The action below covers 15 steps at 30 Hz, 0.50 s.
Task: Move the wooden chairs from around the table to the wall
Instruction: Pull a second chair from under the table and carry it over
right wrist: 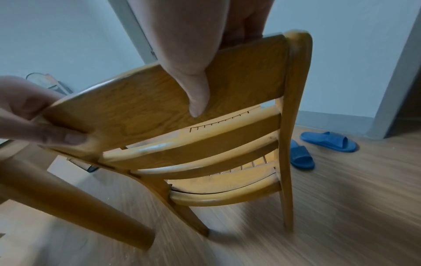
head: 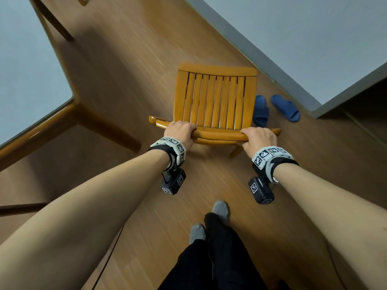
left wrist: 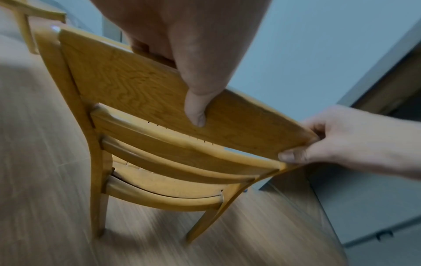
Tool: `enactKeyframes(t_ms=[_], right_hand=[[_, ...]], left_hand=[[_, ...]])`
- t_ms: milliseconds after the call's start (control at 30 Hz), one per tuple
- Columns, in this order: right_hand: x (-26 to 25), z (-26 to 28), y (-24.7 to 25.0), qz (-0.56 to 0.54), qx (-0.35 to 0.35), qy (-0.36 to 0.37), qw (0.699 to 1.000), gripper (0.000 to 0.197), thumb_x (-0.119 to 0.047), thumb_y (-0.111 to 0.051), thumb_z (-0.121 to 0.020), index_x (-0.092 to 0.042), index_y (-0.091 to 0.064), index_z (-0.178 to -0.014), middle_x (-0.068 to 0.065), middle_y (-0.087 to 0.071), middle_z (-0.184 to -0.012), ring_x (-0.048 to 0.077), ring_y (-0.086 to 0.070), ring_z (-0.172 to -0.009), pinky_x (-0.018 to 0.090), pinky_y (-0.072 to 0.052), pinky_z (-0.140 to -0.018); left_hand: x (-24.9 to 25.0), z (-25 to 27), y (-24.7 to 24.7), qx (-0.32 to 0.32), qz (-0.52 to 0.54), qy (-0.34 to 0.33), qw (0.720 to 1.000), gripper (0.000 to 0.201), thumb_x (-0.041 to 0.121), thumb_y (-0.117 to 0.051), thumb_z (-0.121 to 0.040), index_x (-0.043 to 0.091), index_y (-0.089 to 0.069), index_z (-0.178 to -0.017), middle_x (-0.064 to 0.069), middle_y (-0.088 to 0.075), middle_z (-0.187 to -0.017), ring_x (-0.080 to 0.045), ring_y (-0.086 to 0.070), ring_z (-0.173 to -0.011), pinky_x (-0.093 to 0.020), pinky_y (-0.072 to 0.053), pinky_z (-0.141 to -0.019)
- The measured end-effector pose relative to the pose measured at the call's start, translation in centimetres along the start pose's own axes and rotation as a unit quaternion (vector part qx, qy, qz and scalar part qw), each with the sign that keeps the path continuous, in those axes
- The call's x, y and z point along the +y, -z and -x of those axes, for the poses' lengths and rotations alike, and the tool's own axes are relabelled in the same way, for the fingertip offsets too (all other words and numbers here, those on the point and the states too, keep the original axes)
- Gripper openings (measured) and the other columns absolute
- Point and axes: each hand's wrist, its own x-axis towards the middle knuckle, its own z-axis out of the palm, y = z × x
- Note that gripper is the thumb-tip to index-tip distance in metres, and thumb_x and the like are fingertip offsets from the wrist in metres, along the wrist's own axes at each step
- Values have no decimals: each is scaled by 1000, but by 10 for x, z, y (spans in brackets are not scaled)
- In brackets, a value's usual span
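Observation:
A wooden chair [head: 215,99] with a slatted seat stands on the wood floor, its seat facing the pale wall [head: 314,38]. My left hand [head: 181,130] grips the left part of its top back rail [head: 217,135], thumb behind and fingers over the front. My right hand [head: 259,137] grips the right part of the same rail. In the left wrist view my left hand [left wrist: 196,75] holds the rail [left wrist: 141,86] with the thumb on its back face, and the right hand [left wrist: 330,140] pinches the rail's end. In the right wrist view my right hand [right wrist: 193,72] holds the chair back [right wrist: 148,100].
The table [head: 27,84] with a pale top and wooden legs stands at the left. Two blue slippers [head: 284,107] lie on the floor right of the chair, by the grey skirting. A doorway corner [head: 343,105] is at the right. My feet [head: 209,222] are behind the chair.

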Motion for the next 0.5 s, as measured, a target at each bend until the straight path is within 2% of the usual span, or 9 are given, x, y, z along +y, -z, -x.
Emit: enactKeyframes(t_ms=[167,267,433,500], right_hand=[[2,-9,19,25,-44,42,998,13,-43,-63,-98,-31,-67,-95,-2,-63,-83,23,-59,-80,34,-43,-69],[1,-17,36,19,-62,47,997,14,-44,-63,-98,-31,-69,-96,-2,-63,-83,22,-57,-77,33,-43,-69],[2,-46,77,12,-78,41,996,16,-42,-63,-98,-28,-68,-96,0,-65,-87,23,-57,-80,34,-44,-70],[0,-63,95,11,-77,35,996,15,-40,-63,-98,-27,-70,-100,2,-66,-91,24,-56,-81,34,-43,-70]], left_hand=[[4,-2,15,-40,7,44,998,25,23,-64,-94,24,-70,-119,-7,-69,-110,-31,-61,-104,-37,-46,-83],[6,-8,33,-64,19,63,996,27,26,-66,-94,26,-70,-120,-4,-69,-111,-30,-63,-105,-38,-50,-83],[5,-35,78,-74,30,61,995,28,16,-61,-94,26,-71,-118,-6,-68,-112,-31,-64,-103,-37,-52,-77],[3,-51,98,-72,35,57,995,30,15,-60,-94,24,-70,-120,-7,-68,-114,-31,-64,-104,-38,-52,-79]])
